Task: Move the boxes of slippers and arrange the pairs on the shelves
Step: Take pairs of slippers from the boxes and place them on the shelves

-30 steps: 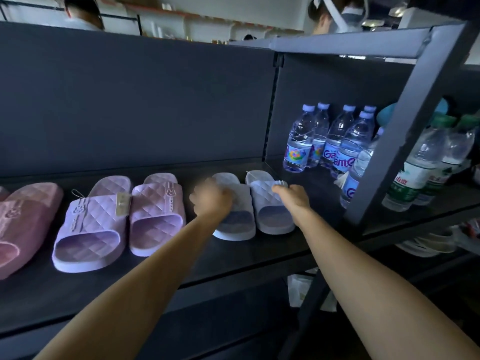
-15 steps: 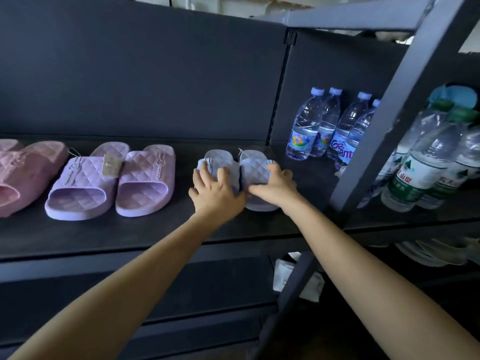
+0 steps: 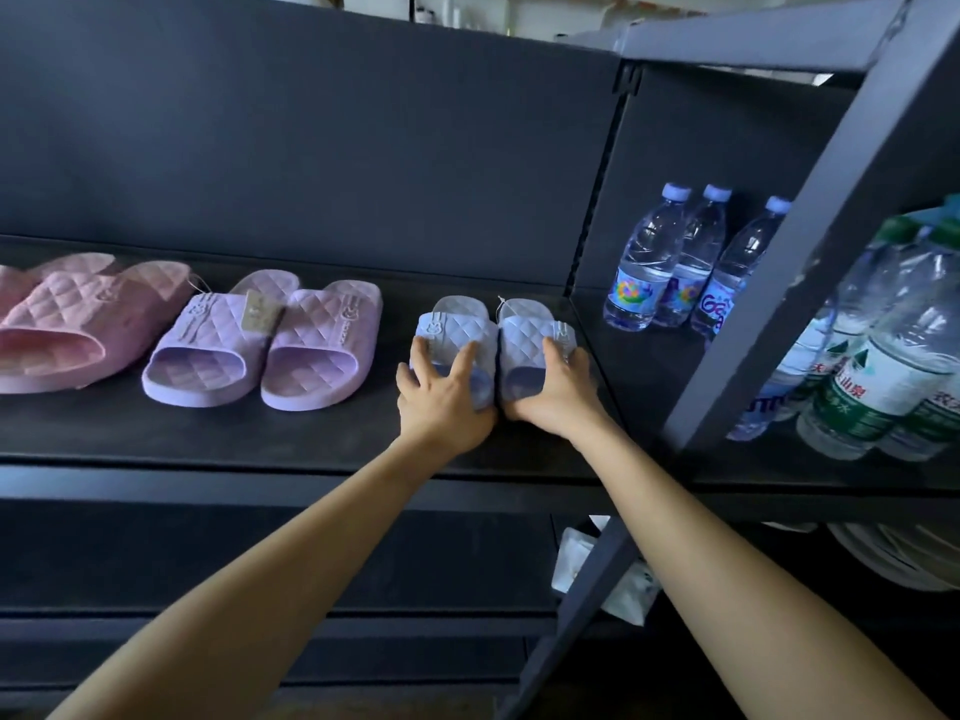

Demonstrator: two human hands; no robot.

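Hidden or cut off: the pink slippers [image 3: 78, 314] run off the left edge. The grey post [image 3: 810, 252] covers part of the bottle group. Both hands hide the toe ends of the blue slippers [image 3: 467, 324]. We can't identify the white packets [image 3: 582, 558] or the pale stack [image 3: 883, 553] under the shelf [image 3: 260, 439].

Counts: we get three pairs, six slippers, in one row on the shelf: pink, purple slippers [image 3: 208, 335], then blue at the right end, just beside the divider. The two blue ones touch side by side. There are three lilac-capped bottles [image 3: 644, 262] left of the post. The green-label bottles [image 3: 883, 387] number at least three; they are blurred, so we can't be exact.

Writing: the green labels show "山泉", the rest is unclear. The lilac-cap labels are colourful, with lettering cut by the post and unreadable. The card tag [image 3: 260, 311] lies on the purple pair, print too small to read. Straps carry a small raised rabbit-face emblem.

Hands: our left hand [image 3: 441, 402] is splayed, fingers straight, pressing on the left blue slipper. Our right hand [image 3: 558, 392] holds the right one, thumb on the strap, fingers bent over the outer edge.
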